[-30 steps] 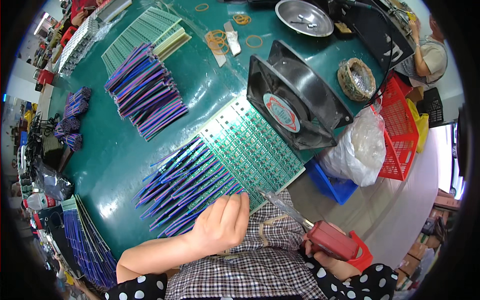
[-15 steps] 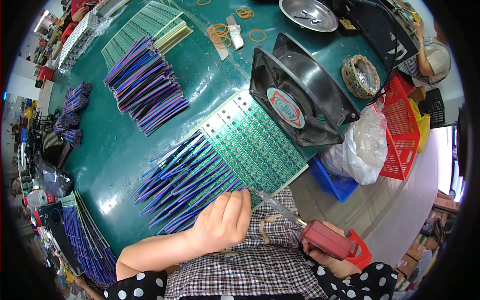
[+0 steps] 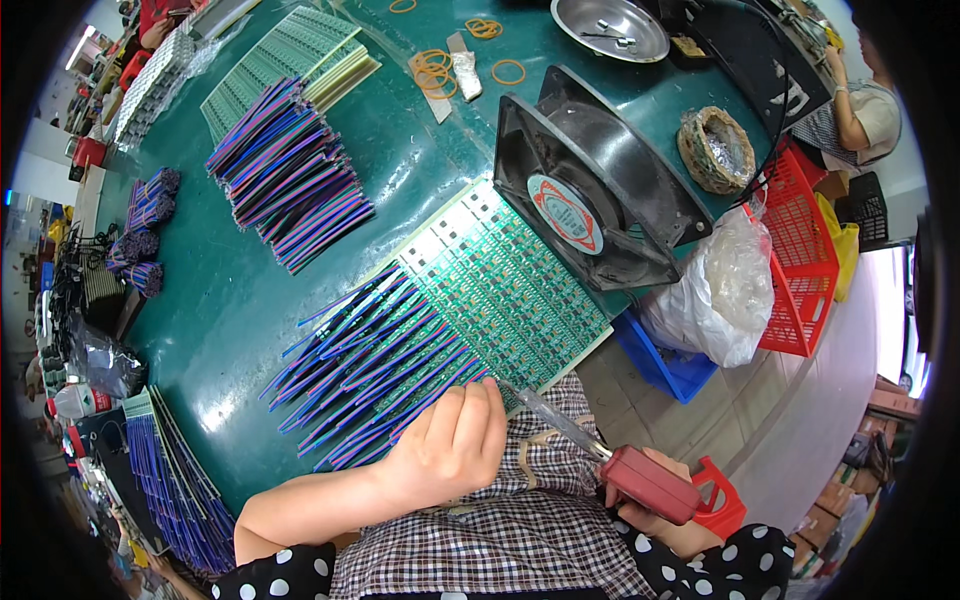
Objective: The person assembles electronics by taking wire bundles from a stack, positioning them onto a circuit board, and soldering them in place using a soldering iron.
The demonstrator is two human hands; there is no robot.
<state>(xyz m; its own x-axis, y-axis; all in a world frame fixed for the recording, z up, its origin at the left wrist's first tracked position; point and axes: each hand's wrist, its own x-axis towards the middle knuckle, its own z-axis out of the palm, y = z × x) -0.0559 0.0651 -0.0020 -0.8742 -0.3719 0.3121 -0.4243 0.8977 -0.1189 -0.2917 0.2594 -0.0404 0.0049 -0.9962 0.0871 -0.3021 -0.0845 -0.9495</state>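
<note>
A green circuit board panel [image 3: 520,290] lies on the table before me, with rows of small parts and a fringe of blue, pink and black wires [image 3: 370,370] along its left side. My left hand [image 3: 455,440] is closed in a pinch at the panel's near edge, on what appears to be a wire mostly hidden by the fingers. In my right hand [image 3: 655,518] is a red soldering gun [image 3: 650,484], its long metal barrel pointing up-left. The gun's tip is close to my left fingertips at the board edge; whether it touches cannot be made out.
A black fan [image 3: 600,190] stands against the panel's far right side. Bundled wires [image 3: 290,180] rest on stacked boards [image 3: 285,70]. Around them are rubber bands [image 3: 433,72], a metal dish [image 3: 612,28], a tape roll [image 3: 716,150], a blue bin [image 3: 665,360] and red baskets [image 3: 800,250]. Another person works far right.
The soldering gun's tip has shifted slightly right and down, away from the spot beside my left fingertips. My left hand stays pinched in nearly the same place.
</note>
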